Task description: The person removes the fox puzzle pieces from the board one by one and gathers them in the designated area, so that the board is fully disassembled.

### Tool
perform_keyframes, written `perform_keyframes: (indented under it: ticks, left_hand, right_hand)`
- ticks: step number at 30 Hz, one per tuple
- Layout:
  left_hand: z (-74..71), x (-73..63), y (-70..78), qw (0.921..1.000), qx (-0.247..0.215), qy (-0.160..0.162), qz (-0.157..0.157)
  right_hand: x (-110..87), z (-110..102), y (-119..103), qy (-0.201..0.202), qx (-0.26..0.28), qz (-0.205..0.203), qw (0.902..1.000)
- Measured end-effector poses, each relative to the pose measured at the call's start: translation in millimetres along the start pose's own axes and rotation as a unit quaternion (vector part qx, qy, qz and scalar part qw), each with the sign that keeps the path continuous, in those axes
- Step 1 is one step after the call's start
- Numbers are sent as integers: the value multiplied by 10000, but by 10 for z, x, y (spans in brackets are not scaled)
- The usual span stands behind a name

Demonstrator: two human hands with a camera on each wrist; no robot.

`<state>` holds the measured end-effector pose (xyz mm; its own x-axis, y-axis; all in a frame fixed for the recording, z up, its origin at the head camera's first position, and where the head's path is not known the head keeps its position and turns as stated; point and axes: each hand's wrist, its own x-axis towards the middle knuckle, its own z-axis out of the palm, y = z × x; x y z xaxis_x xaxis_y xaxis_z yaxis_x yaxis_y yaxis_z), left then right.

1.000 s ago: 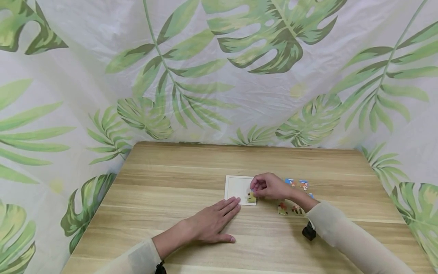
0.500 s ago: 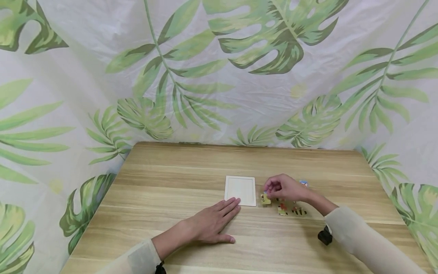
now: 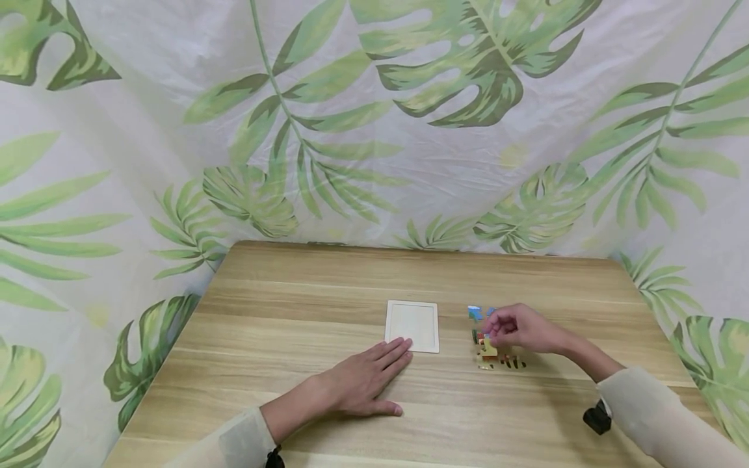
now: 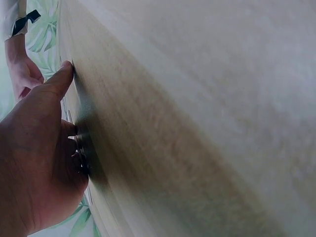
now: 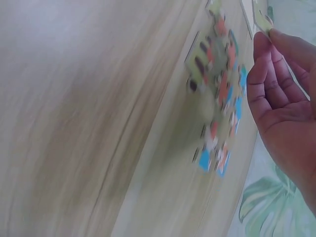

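My right hand point(image 3: 523, 330) pinches a yellow-green jigsaw puzzle piece point(image 3: 490, 350) between thumb and fingertips, above other loose puzzle pieces point(image 3: 474, 313) on the table. In the right wrist view the pinched piece point(image 5: 260, 19) stands on edge, clear of the tabletop. Left of the pieces lies a pale square puzzle tray point(image 3: 411, 321) with a raised rim and a bare inside. My left hand point(image 3: 371, 377) lies flat, its fingertips resting on the tray's near edge and its thumb spread out. Part of the loose pieces is hidden behind the right hand.
The wooden table point(image 3: 304, 292) reaches back to a white cloth point(image 3: 328, 195) with green leaf print. Several pieces with blue, orange and green print point(image 5: 222, 94) lie close together under the right hand. Black straps are on both wrists.
My right hand has moved from over the tray to the right, carrying the yellow-green puzzle piece over the loose pieces. The left hand has stayed on the tray's edge.
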<state>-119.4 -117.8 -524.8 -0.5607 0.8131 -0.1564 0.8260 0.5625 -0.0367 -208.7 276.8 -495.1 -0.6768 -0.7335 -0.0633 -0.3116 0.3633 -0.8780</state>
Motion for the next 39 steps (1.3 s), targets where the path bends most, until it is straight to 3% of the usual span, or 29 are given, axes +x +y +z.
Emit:
perform_keyframes:
  ticks: [20, 39]
  left_hand:
    - [9, 8, 10, 10000, 46, -36, -2]
    - [35, 8, -7, 9997, -223, 44, 8]
  right_hand:
    - [-633, -227, 159, 154, -207, 202, 9995]
    - [-835, -292, 287, 291, -395, 331, 9982]
